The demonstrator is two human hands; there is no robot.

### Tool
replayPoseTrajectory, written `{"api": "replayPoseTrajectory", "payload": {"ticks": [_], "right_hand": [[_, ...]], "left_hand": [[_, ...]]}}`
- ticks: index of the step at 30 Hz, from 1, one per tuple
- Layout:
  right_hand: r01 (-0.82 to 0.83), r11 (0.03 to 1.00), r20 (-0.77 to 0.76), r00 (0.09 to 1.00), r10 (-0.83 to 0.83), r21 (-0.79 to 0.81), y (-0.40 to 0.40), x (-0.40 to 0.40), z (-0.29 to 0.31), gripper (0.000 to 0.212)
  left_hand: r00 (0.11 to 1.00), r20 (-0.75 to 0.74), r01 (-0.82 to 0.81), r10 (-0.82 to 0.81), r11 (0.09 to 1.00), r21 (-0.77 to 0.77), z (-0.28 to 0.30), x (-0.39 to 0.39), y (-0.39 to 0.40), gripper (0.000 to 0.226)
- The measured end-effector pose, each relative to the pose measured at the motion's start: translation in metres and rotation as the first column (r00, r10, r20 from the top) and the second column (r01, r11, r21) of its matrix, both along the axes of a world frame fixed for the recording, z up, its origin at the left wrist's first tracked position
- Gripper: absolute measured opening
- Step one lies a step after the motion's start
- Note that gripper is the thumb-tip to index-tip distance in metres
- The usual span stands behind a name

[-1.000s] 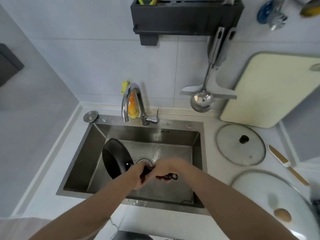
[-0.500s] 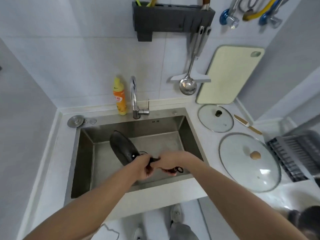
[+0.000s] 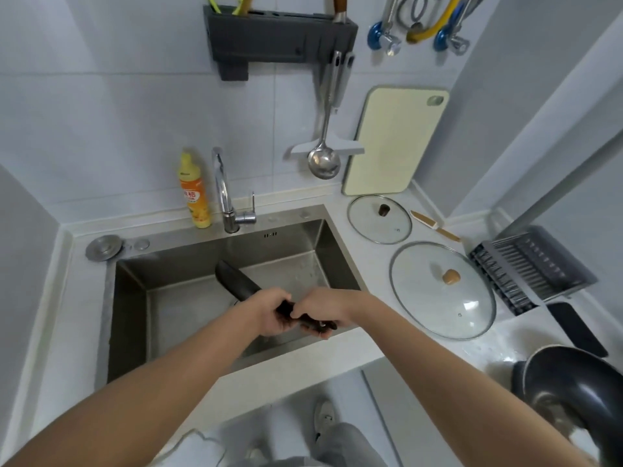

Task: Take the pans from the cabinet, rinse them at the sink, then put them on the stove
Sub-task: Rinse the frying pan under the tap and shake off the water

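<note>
A black frying pan [image 3: 234, 281] is held on edge over the steel sink [image 3: 135, 298], its bowl turned nearly side-on to me. My left hand [image 3: 269, 311] grips its dark handle close to the bowl. My right hand [image 3: 320, 310] grips the handle's far end, right beside the left. A second dark pan [image 3: 573, 392] sits at the lower right edge of the view; what it rests on is cut off.
A chrome faucet [image 3: 224, 193] and an orange soap bottle [image 3: 194, 193] stand behind the sink. Two glass lids [image 3: 441, 291] [image 3: 379, 219], a cutting board [image 3: 394, 139], a grey dish rack [image 3: 529, 267] and a black phone [image 3: 574, 328] occupy the counter on the right. A ladle [image 3: 323, 156] hangs above.
The pan has tilted from facing me to nearly edge-on and shifted right over the sink. My view swung right, bringing the dish rack and second pan into sight.
</note>
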State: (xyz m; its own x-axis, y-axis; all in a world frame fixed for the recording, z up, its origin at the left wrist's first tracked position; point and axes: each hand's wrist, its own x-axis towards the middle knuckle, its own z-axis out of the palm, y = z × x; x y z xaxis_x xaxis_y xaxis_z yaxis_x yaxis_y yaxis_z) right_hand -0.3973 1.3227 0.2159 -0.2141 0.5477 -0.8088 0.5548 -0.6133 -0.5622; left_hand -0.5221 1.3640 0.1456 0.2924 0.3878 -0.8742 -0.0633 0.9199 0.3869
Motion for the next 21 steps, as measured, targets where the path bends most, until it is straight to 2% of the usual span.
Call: {"api": "replayPoseTrajectory", "payload": {"ticks": [4, 7, 10, 13, 14, 17, 19, 21], "right_hand": [[0.049, 0.996, -0.159, 0.987, -0.036, 0.081, 0.007, 0.031, 0.010, 0.039], [0.020, 0.977, -0.108, 0.994, 0.003, 0.210, 0.032, 0.083, 0.008, 0.037], [0.201, 0.917, 0.013, 0.976, -0.219, 0.344, 0.073, 0.159, -0.012, 0.031], [0.383, 0.814, 0.086, 0.883, -0.462, 0.436, 0.118, 0.243, -0.050, 0.029], [0.375, 0.786, 0.147, 0.854, -0.499, 0.492, 0.139, 0.271, -0.066, 0.030], [0.161, 0.746, 0.375, 0.784, -0.494, 0.646, 0.187, 0.325, -0.107, 0.046], [0.066, 0.735, 0.431, 0.773, -0.465, 0.675, 0.213, 0.342, -0.129, 0.061], [-0.028, 0.775, 0.491, 0.788, -0.372, 0.632, 0.236, 0.352, -0.152, 0.074]], "left_hand": [[0.999, -0.019, -0.047, 0.048, 0.999, 0.024, 0.011, 0.015, 0.021, 0.019], [0.982, -0.074, -0.174, 0.177, 0.984, 0.045, 0.011, 0.023, 0.032, 0.029], [0.964, -0.147, -0.218, 0.220, 0.976, 0.031, 0.003, 0.039, 0.036, 0.023], [0.950, -0.157, -0.281, 0.269, 0.958, -0.064, -0.001, 0.060, 0.050, 0.018], [0.941, -0.130, -0.328, 0.313, 0.938, -0.110, -0.001, 0.068, 0.059, 0.015], [0.910, -0.092, -0.415, 0.405, 0.885, -0.213, -0.002, 0.086, 0.086, 0.005], [0.913, -0.126, -0.408, 0.389, 0.886, -0.221, -0.005, 0.097, 0.099, 0.015], [0.919, -0.144, -0.391, 0.368, 0.899, -0.198, -0.005, 0.108, 0.108, 0.019]]}}
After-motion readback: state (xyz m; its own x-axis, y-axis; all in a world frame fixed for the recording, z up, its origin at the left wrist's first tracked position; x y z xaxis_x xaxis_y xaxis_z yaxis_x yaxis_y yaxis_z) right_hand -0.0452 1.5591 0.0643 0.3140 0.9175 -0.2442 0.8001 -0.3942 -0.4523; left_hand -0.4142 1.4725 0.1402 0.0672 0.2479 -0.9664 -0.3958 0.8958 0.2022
